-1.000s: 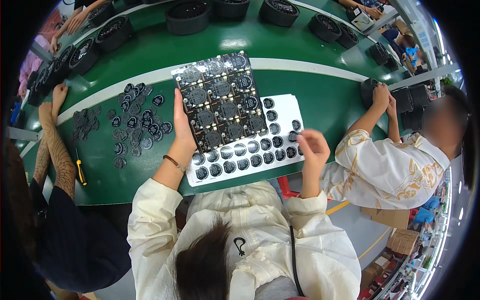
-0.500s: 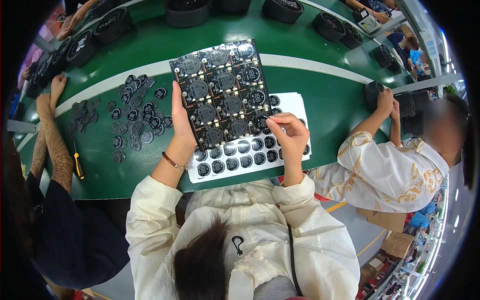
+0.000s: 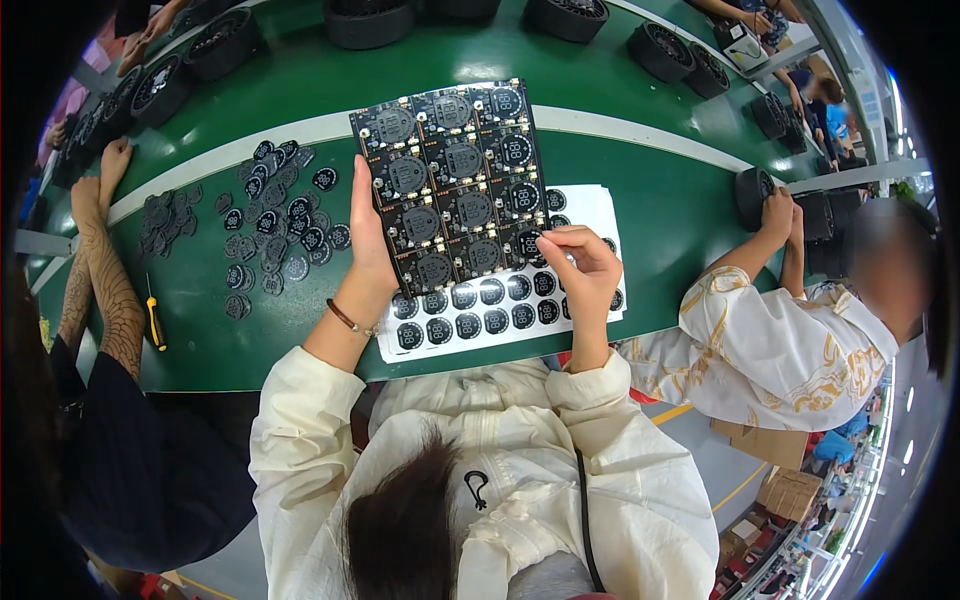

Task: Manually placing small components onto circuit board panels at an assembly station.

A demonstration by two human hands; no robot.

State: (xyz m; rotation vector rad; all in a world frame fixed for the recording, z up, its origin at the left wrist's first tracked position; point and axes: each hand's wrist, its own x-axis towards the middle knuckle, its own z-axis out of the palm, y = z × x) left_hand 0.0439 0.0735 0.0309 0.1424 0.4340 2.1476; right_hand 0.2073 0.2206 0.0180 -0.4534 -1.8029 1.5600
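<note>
A black circuit board panel [image 3: 463, 185], tilted up over the table, carries rows of round modules. My left hand [image 3: 370, 235] grips it by the left edge, thumb upright along the side. The panel's right column bears round black stickers with pale markings. At the lower right one, a round black sticker [image 3: 530, 246], the thumb and index finger of my right hand [image 3: 585, 265] are pinched together at its edge. Beneath both hands lies a white sheet [image 3: 590, 205] with rows of similar round stickers, partly covered by the panel.
Loose round dark pieces [image 3: 270, 225] are heaped left of the panel, with another pile [image 3: 165, 225] further left. A yellow-handled screwdriver [image 3: 155, 325] lies near the table's front edge. People sit on both sides. Black wheels [image 3: 370, 22] line the far side.
The panel and sheet appear slightly further right in the view, along with much of the scene. My right fingertips stay at the lower right sticker; my left grip is unchanged.
</note>
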